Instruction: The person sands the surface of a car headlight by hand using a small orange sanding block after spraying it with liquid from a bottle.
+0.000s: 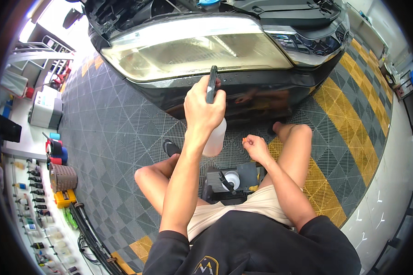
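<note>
My left hand (199,110) is wrapped round the neck of a spray bottle. Its black spray head (211,85) points at the car, and its translucent white body (214,140) hangs below my fist. Just beyond the nozzle is the car's headlight (183,52), its lens yellowed and hazy. Drops of liquid sit on the black bumper (261,94) under it. My right hand (256,149) is closed near my right knee, with a small orange piece (244,140) showing at the fingertips; what kind of thing it is cannot be made out.
Between my legs stands a dark caddy or stool (211,178) with another white bottle (231,180) on it. The car's hood is up. Grey and yellow grid tiles (110,133) cover the floor. At left are a basket (63,178), racked bottles (36,192) and a black hose (89,229).
</note>
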Motion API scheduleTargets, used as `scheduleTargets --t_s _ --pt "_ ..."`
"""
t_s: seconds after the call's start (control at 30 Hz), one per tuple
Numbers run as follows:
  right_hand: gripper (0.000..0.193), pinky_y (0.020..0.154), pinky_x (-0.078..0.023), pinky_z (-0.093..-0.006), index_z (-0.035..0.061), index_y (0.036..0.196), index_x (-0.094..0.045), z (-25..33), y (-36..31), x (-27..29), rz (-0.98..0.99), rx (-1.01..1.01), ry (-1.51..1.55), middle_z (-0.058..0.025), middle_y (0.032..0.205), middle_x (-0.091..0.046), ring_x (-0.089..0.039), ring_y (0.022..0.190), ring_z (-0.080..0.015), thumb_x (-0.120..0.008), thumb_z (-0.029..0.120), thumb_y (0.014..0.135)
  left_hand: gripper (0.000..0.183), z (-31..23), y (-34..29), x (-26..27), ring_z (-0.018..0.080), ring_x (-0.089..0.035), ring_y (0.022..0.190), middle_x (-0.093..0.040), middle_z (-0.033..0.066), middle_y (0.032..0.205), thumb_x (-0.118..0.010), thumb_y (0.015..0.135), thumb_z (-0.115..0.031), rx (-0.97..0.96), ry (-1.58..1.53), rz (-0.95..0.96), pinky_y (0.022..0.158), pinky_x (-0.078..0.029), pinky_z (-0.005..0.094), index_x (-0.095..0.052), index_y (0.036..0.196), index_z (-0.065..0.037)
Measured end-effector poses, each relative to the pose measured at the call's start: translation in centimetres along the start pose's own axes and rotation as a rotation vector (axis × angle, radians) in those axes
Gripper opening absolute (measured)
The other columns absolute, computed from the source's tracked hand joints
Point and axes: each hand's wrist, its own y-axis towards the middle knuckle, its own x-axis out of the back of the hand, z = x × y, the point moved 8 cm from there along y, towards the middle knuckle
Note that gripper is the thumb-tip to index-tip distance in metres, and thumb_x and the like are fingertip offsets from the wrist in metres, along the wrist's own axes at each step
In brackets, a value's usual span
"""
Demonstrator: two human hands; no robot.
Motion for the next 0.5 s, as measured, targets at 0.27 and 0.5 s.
scheduleTargets --t_s 0.27,0.5 --pt "0.03 0.062 -0.047 -0.0438 -0.0012 0.081 -0.063 0.1 -0.3 0.5 0.008 -0.007 0.009 -0.0179 0.066 -0.062 -0.062 0.06 -0.0289 -0.068 0.025 0.096 0.016 -0.7 0.5 0.5 0.0158 -0.061 0.059 -0.066 0.0091 0.066 -0.063 0.085 -0.009 -0.024 -0.03 -0.006 0.062 -0.049 0.0324 -0.071 0.094 0.001" --pt "0.03 0.063 -0.048 -0.0447 -0.0014 0.082 -0.063 0.7 -0.2 0.2 0.019 0.007 -0.018 -0.0183 0.067 -0.061 -0.062 0.061 -0.0301 -0.068 0.025 0.095 0.019 -0.6 0.3 0.6 0.0233 -0.064 0.065 -0.068 0.0125 0.072 -0.063 0.083 -0.01 -0.045 -0.064 -0.027 0.067 -0.052 0.0358 -0.071 0.097 0.001"
